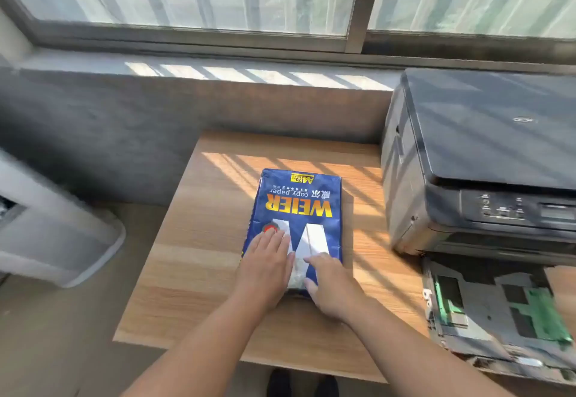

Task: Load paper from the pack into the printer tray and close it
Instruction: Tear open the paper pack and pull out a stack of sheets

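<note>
One blue pack [297, 209], one printer [477, 159], one pulled-out tray [486, 306]; left hand [265, 267] flat, right hand [332, 287] loosely open on the pack's near end.

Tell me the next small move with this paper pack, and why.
Probably open the near end of the copy paper pack: both the left hand and right hand rest there, no sheets are out, and the printer tray looks pulled out and empty.
</note>
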The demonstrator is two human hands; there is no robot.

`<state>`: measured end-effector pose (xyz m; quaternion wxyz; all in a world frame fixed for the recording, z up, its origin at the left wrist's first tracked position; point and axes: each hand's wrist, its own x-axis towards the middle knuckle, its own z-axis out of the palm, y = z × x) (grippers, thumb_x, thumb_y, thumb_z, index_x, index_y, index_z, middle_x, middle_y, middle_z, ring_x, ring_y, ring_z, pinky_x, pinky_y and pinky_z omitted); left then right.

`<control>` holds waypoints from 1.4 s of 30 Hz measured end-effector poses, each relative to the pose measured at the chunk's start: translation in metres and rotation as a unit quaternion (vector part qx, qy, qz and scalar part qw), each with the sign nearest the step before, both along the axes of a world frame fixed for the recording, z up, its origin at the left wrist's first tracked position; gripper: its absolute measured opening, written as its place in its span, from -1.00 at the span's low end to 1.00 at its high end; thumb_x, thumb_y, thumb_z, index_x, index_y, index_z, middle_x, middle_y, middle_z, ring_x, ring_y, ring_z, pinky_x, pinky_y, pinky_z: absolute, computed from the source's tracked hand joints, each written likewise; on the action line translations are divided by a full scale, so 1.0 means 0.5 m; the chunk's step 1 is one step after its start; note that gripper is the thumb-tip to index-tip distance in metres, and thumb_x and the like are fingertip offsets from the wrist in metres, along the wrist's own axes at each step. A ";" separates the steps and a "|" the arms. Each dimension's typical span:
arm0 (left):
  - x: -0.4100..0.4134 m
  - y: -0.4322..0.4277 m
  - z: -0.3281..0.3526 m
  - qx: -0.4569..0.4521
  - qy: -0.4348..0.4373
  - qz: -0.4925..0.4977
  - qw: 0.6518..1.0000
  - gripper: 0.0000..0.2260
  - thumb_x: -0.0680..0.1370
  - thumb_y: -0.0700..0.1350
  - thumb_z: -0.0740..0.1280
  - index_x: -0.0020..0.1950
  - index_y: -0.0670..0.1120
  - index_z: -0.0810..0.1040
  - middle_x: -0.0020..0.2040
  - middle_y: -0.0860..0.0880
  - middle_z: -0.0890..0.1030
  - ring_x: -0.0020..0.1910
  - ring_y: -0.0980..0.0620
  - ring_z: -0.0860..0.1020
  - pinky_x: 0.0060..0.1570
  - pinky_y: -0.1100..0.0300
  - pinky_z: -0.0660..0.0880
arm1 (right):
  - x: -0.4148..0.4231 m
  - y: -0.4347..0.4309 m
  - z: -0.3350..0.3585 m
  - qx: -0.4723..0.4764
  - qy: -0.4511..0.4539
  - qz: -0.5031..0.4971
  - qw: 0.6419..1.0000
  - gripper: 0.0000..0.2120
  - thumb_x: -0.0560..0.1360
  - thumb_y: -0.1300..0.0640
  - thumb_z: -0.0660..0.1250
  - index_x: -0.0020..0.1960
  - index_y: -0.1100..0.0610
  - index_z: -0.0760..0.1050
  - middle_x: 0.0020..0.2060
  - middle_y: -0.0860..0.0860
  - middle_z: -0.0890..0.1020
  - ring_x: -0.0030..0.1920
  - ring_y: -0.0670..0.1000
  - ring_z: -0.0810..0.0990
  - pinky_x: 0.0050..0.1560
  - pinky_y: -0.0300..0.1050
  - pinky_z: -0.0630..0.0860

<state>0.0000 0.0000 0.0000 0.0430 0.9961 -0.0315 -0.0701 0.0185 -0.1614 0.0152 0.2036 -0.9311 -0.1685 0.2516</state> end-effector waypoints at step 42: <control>-0.027 0.056 -0.108 0.005 0.069 -0.061 0.996 -0.43 0.61 -0.13 0.08 0.56 -0.10 -0.11 0.61 0.00 -0.11 0.56 -0.05 -0.17 0.51 -0.12 -0.05 | 0.046 0.066 -0.130 -0.042 -0.171 0.025 0.984 -0.91 0.52 0.21 0.31 -0.01 0.07 0.45 -0.02 0.01 0.50 0.00 0.06 0.48 -0.17 -0.10 0.39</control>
